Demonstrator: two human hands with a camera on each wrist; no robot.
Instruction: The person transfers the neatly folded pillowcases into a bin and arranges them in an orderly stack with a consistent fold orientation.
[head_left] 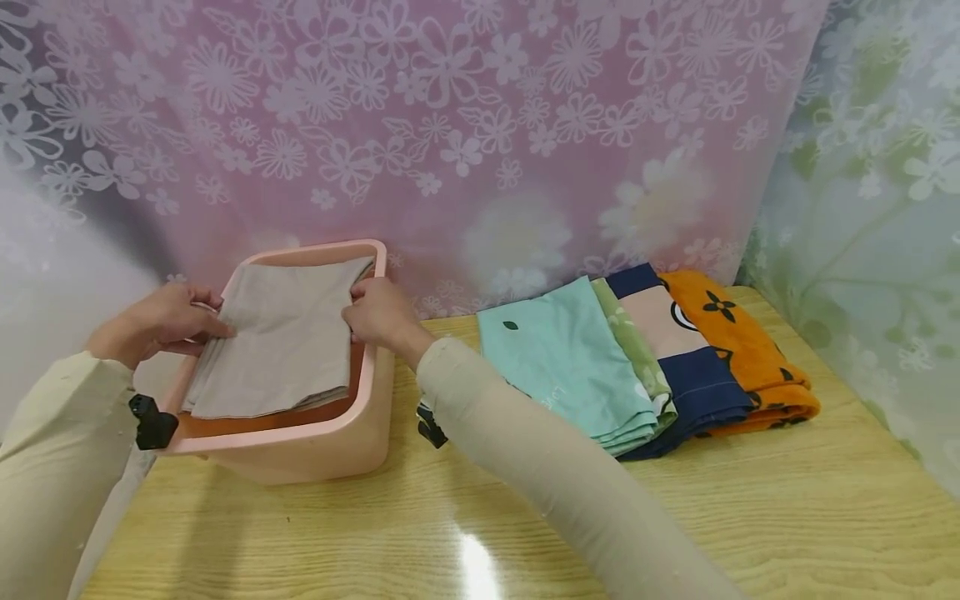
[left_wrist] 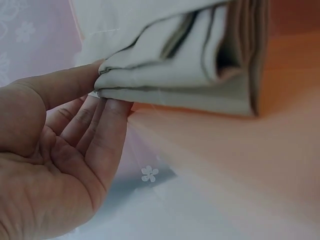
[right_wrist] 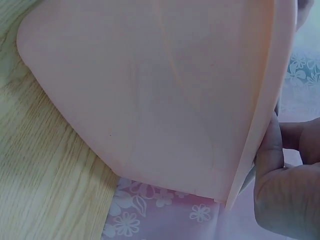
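A folded beige-grey cloth [head_left: 281,337] lies level across the mouth of a pink plastic bin [head_left: 300,450], just inside its rim. My left hand [head_left: 168,321] pinches the cloth's left edge; in the left wrist view the thumb is above and the fingers [left_wrist: 112,127] below its stacked layers. At the opposite edge my right hand [head_left: 386,317] grips the cloth beside the bin's right rim. The right wrist view shows mostly the bin's outer wall [right_wrist: 140,95], with the right hand [right_wrist: 290,185] at the rim; the fingertips there are partly hidden.
Right of the bin, several folded cloths overlap on the wooden table [head_left: 375,533]: a mint one [head_left: 562,358], a green one [head_left: 630,337], a navy and pink one [head_left: 667,333] and an orange one [head_left: 727,333]. Flowered curtains [head_left: 480,150] hang behind and at the right.
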